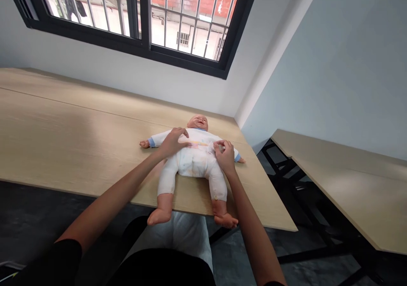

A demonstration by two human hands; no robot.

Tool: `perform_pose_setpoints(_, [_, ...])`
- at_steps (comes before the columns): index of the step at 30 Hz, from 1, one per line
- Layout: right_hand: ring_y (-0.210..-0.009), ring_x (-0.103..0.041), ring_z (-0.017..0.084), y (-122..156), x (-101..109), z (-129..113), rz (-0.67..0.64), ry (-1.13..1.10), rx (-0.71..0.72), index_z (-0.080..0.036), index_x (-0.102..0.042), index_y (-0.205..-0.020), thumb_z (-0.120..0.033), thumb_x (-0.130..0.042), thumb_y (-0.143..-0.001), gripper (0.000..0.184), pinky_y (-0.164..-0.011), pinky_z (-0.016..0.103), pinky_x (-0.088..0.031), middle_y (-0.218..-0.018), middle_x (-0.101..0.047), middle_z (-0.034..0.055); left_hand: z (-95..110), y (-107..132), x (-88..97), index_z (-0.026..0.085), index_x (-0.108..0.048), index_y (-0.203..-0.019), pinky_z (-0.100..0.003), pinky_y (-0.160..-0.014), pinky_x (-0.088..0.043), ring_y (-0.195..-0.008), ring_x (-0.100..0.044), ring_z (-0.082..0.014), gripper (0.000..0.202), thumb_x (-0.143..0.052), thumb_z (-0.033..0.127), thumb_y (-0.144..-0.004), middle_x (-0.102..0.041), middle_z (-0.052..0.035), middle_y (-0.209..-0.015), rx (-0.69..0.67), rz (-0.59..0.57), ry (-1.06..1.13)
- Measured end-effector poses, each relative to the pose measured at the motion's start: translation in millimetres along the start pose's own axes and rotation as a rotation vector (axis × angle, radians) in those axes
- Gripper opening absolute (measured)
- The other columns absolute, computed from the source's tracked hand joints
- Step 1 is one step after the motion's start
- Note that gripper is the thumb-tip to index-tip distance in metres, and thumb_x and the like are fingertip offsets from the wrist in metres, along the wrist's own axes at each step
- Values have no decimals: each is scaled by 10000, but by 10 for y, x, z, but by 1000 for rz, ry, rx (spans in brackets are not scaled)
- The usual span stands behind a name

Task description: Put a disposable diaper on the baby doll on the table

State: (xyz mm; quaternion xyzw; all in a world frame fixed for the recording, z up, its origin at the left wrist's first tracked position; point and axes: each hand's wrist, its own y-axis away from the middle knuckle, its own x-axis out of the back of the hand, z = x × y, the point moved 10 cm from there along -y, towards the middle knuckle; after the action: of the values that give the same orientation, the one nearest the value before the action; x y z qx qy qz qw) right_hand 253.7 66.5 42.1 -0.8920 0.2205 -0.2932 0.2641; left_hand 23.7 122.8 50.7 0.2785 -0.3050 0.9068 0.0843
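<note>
One plastic baby doll in white suit with blue cuffs point(190, 167) lies on its back on the light wooden desk point(79, 137). The left hand point(173, 144) lies open on its belly, holding nothing; the right hand point(225, 156) has closed grip, pinching the suit cloth point(216, 147).

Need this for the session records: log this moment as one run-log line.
left hand: on white romper | right hand: fingers pinching romper front | baby doll: on its back on wooden table

Light-wood desk point(79, 124) stretching beneath fingers point(219, 147); barred black-framed window point(143, 44) looming ahead; second desk point(349, 180) standing rightward on black metal frame point(286, 171); dark floor point(32, 205) spreading below.
</note>
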Motion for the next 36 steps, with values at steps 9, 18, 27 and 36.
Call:
perform_pose_setpoints(9, [-955,-564,233,-88,-121,-553,-99,-101,112,-199,-629,-839,-416,-584,-889,227,-822,344,-449,-937,-658,73,-573,372,530,191,-532,-678,-211,-507,-341,-491,-439,-102,331,-638,488,-777,-507,43,-529,161,-161,134])
perform_pose_setpoints(18, [-1091,-558,308,239,-1666,-1380,-875,699,422,-91,-677,-1106,-449,-700,-847,443,-852,360,-426,-1141,-643,172,-548,488,155,173,-641,-881,-210,-604,-385,-671,-507,-116,317,-727,412,-692,-617,8,-776,113,-460,216])
perform_pose_setpoints(27, [-1005,-584,226,84,-1616,-1096,-804,642,339,-165,-712,-1069,-266,-533,-947,239,-796,288,-400,-1060,-687,91,-576,435,-2,170,-536,-845,-262,-681,-458,-726,-565,-144,308,-593,470,-810,-611,-19,-775,41,-350,298])
perform_pose_setpoints(36, [-982,-544,226,-7,-1427,-880,-618,481,297,-136,-703,-946,-267,-556,-933,197,-858,291,-380,-1006,-670,91,-505,458,-28,162,-647,-802,-225,-629,-415,-693,-536,-135,155,-669,285,-710,-633,-9,-772,-57,-319,144])
